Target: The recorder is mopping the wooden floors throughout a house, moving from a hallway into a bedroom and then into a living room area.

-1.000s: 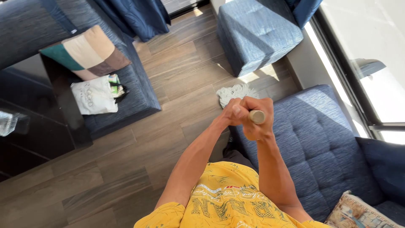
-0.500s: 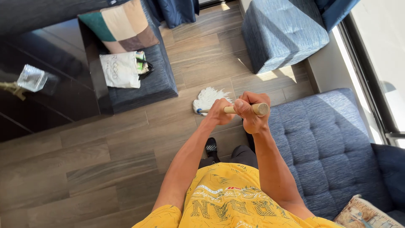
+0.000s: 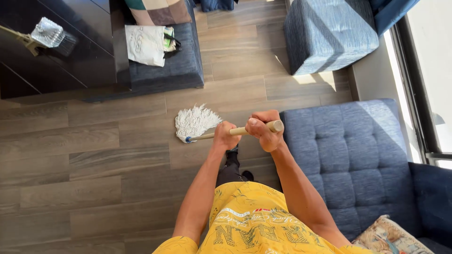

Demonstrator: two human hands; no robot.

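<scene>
Both fists closed on pale wooden mop handle [image 3: 235,131]: left hand [image 3: 225,135] lower, right hand [image 3: 264,130] at top. White string mop head [image 3: 194,122] on grey-brown plank floor [image 3: 84,164]. Best kept flat, strokes overlapping, clear of blue tufted sofa [image 3: 348,155].

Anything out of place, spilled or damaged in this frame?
Nothing stands out. Both hands, left and right, grip the mop handle; the mop head lies on the wood floor. No spill shows.

A home living room: blue tufted sofa [image 3: 358,160], matching ottoman [image 3: 329,35], patterned cushions [image 3: 157,10] and wood-look floor [image 3: 84,160].
</scene>
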